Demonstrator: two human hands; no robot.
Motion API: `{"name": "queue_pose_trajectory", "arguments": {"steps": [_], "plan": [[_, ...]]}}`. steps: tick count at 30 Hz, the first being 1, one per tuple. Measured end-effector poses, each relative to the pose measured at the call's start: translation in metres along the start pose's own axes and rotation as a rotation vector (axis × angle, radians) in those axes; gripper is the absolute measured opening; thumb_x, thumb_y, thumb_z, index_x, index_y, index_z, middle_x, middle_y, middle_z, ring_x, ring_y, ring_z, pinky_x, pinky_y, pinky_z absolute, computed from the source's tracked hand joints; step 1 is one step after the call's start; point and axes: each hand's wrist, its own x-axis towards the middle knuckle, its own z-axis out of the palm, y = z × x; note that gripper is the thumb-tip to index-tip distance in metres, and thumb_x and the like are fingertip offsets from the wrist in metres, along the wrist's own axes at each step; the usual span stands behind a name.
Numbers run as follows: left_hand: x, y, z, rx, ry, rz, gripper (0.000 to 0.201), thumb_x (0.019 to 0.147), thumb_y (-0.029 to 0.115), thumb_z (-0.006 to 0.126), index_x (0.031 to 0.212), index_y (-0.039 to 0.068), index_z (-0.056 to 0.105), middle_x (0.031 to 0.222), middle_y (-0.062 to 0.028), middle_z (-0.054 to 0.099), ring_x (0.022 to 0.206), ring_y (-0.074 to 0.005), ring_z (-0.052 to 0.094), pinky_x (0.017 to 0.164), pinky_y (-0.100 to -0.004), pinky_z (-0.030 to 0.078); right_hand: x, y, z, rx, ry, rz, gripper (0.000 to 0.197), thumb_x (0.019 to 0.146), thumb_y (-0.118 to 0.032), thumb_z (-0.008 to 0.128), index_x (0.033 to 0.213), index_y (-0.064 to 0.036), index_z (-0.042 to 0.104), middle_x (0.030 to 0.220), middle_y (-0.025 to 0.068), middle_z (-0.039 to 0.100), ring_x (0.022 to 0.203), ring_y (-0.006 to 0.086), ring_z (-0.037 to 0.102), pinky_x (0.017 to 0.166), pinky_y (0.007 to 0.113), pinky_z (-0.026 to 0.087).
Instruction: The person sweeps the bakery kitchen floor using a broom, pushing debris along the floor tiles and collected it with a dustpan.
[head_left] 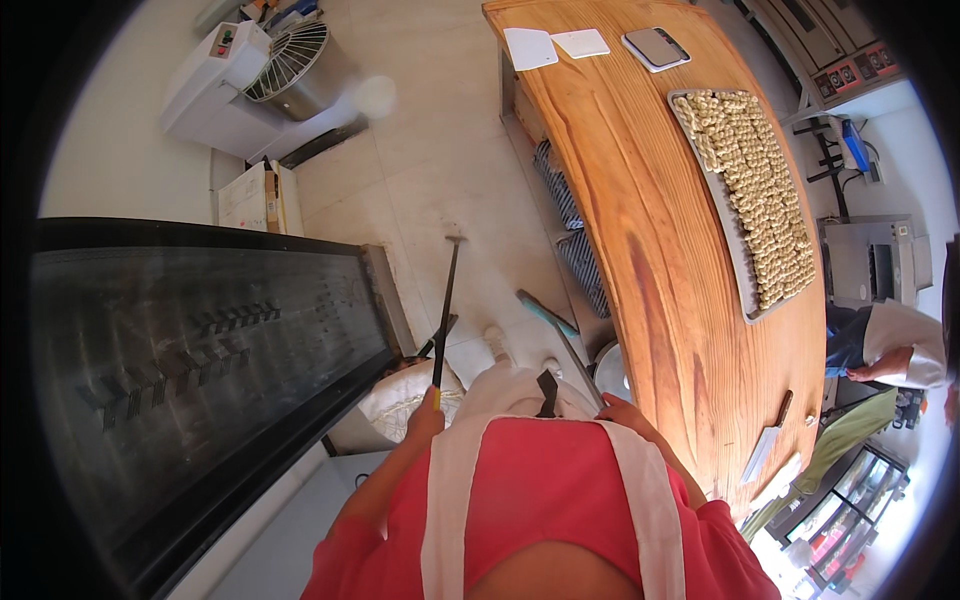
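Note:
My left hand (428,418) is closed around a long black-handled tool (446,310), which shows a yellow section by my fingers. The tool runs forward to a small flat head on the tiled floor; its exact kind is unclear. On the other side, my right hand (622,414) grips the thin grey handle of a broom (548,312) with a teal head, low beside the table. Part of the right fingers is hidden by the apron strap. A dark piece beside the black handle is too small to name.
A wooden table (640,200) on the right bears a tray (735,235) of twisted dough pieces and a cleaver (768,440). At left stands a dark glass-fronted cabinet (210,350); beyond it, a dough mixer (300,75). Another person (890,350) stands past the table.

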Motion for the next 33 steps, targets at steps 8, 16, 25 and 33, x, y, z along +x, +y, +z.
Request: {"name": "queue_pose_trajectory", "arguments": {"steps": [8, 16, 25, 33], "plan": [[0.023, -0.038, 0.008, 0.038, 0.112, 0.102, 0.061, 0.075, 0.010, 0.044, 0.132, 0.021, 0.024, 0.066, -0.0114, 0.054, 0.045, -0.0183, 0.051, 0.039, -0.0308, 0.043, 0.000, 0.034, 0.000, -0.096, 0.107, 0.167, 0.062, 0.069, -0.009, 0.055, 0.125, 0.0030, 0.032, 0.108, 0.0185, 0.052, 0.089, 0.0229, 0.054, 0.076, 0.027, 0.043], [0.023, 0.004, -0.037, -0.883, -0.023, -0.049, 0.050, 0.080, 0.008, 0.046, 0.127, 0.013, 0.031, 0.063, -0.0050, 0.047, 0.040, -0.0106, 0.042, 0.033, -0.0246, 0.033, 0.052, 0.099, 0.003, -0.508, 0.055, -0.065, 0.064, 0.068, -0.011, 0.057, 0.127, -0.0063, 0.035, 0.098, 0.0187, 0.056, 0.089, 0.0223, 0.056, 0.078, 0.029, 0.043], [-0.024, 0.010, -0.038, -1.164, -0.048, 0.056, 0.027, 0.087, 0.020, 0.043, 0.109, 0.005, 0.041, 0.066, -0.0046, 0.048, 0.046, -0.0104, 0.046, 0.040, -0.0243, 0.040, 0.239, -0.093, 0.040, -0.283, -0.070, 0.098, 0.041, 0.068, -0.001, 0.053, 0.108, 0.0013, 0.048, 0.062, 0.0130, 0.054, 0.048, 0.0192, 0.054, 0.040, 0.033, 0.044], [-0.029, -0.008, -0.030, -1.179, 0.028, 0.043, 0.029, 0.084, 0.009, 0.043, 0.112, 0.006, 0.039, 0.074, -0.0051, 0.049, 0.052, -0.0095, 0.047, 0.044, -0.0229, 0.041, 0.269, -0.126, 0.061, -0.279, 0.051, -0.080, 0.066, 0.075, -0.001, 0.046, 0.133, -0.0155, 0.019, 0.053, 0.0079, 0.047, 0.038, 0.0164, 0.045, 0.035, 0.031, 0.038]]}}
